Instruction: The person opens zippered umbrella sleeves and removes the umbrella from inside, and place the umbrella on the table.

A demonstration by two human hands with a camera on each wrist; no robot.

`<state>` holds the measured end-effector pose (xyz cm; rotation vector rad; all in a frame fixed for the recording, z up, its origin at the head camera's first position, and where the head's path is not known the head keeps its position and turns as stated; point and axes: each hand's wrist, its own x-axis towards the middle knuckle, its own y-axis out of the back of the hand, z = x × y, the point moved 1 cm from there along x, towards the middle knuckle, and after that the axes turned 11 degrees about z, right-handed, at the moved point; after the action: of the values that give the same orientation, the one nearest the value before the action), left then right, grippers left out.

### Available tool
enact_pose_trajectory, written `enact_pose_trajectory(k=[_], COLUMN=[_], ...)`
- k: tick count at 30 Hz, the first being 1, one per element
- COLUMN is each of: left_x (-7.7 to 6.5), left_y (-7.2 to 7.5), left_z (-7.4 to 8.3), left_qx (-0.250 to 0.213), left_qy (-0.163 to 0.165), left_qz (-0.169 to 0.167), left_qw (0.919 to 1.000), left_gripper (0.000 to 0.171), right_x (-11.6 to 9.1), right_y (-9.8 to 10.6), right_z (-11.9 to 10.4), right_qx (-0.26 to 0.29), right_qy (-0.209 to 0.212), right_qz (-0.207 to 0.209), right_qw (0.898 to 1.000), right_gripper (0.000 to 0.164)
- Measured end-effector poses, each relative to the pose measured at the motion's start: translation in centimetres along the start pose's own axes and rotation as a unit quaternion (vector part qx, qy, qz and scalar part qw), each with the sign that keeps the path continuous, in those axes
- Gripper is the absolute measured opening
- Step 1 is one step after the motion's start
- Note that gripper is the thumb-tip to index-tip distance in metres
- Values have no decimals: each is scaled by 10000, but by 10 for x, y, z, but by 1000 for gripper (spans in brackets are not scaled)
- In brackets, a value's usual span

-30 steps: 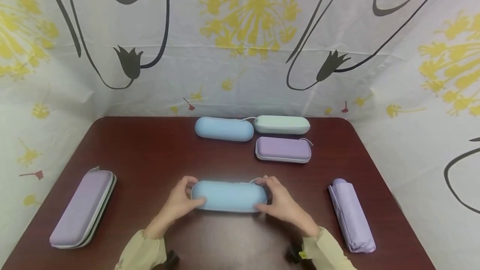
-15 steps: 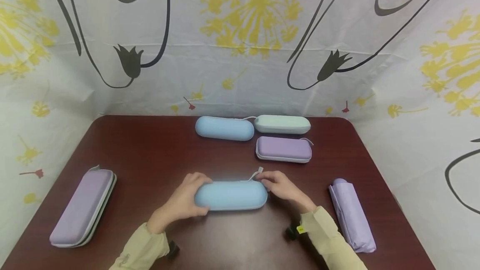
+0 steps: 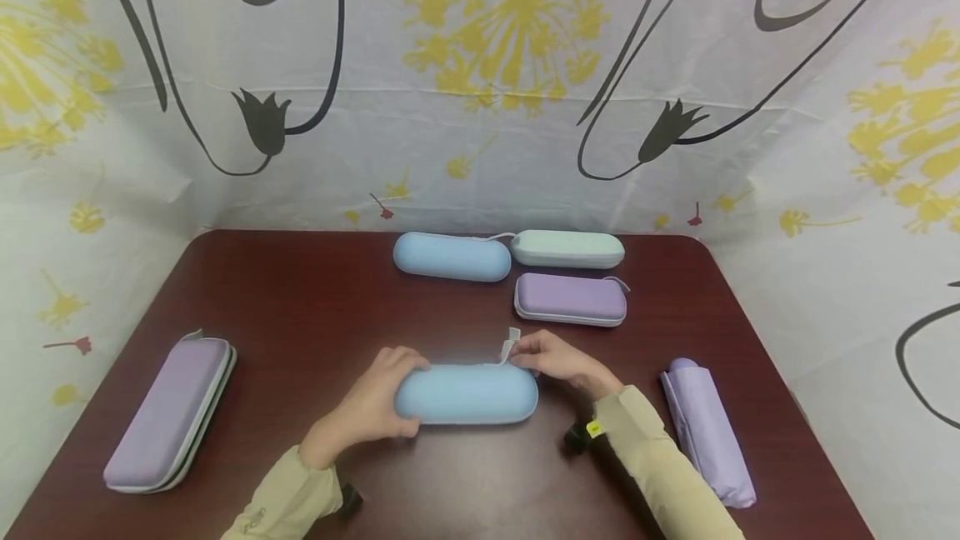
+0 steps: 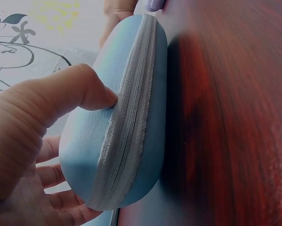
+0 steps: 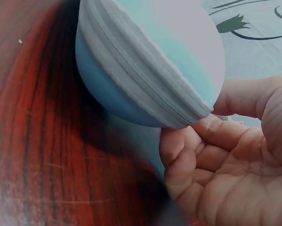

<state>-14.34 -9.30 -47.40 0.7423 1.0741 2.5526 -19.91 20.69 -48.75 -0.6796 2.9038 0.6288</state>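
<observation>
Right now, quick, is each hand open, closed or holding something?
Left hand: holding the nearer blue case.
Right hand: curled by that case's strap; whether it grips the strap can't be told.

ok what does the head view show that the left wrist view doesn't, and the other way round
Only the head view: the mint green case, the purple case on the table's left side, and the pale strap at the right hand's fingertips.

Only the left wrist view: the zipper band's woven texture along the near side, close up.

Both: the blue case gripped by the left hand, part of the right hand, the dark red table and the patterned cloth.
</observation>
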Motion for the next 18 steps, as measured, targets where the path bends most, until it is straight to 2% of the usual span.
enact_pose_trajectory(k=[8, 14, 18], left_x=[0, 0, -1], left_y=[0, 0, 0], left_z=[-1, -2, -4], left_qx=[-75, -107, -292], left_qy=[-245, -271, -219], left_qz=[118, 129, 153], left_qw=[9996, 9995, 9992], left_gripper=[63, 64, 64], right_x=[-3, -3, -2], right_y=[4, 4, 2], right_z=[-1, 3, 6], right_qx=[384, 301, 17], right_qy=[-148, -52, 168], right_qz=[-38, 316, 613], right_qw=[9991, 9990, 9980], right_gripper=[20, 19, 12])
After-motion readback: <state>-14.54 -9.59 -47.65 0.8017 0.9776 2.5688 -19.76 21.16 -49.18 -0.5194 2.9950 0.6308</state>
